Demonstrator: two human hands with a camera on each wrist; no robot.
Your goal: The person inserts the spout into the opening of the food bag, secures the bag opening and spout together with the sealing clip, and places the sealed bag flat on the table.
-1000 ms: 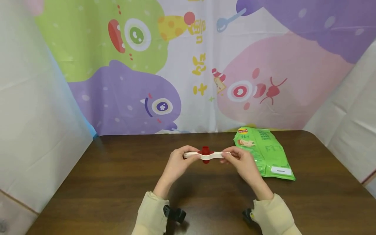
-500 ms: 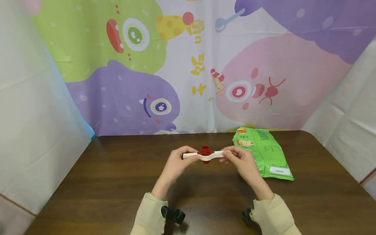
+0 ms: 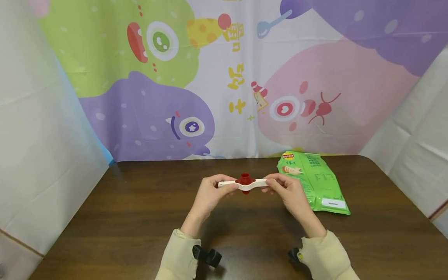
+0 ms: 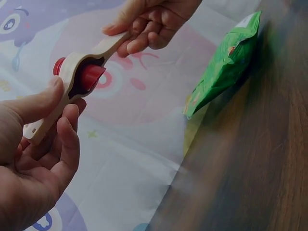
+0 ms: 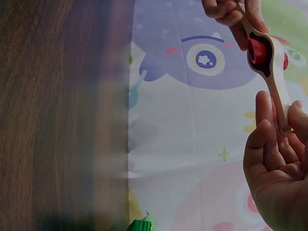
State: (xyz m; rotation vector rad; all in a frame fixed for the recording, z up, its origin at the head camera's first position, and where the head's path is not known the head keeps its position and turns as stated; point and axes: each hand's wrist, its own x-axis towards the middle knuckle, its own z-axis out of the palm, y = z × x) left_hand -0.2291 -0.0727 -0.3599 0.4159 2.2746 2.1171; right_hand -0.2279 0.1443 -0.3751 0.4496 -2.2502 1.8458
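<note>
A cartoon-printed cloth (image 3: 220, 74) hangs behind the brown desk (image 3: 140, 210), where a green bag (image 3: 322, 182) lies near the back edge. Above it all, I see the left grip (image 3: 210, 192) and right grip (image 3: 288, 192) pinching opposite ends of a white bar (image 3: 246, 187), a red piece (image 3: 245, 177) through its middle.
</note>
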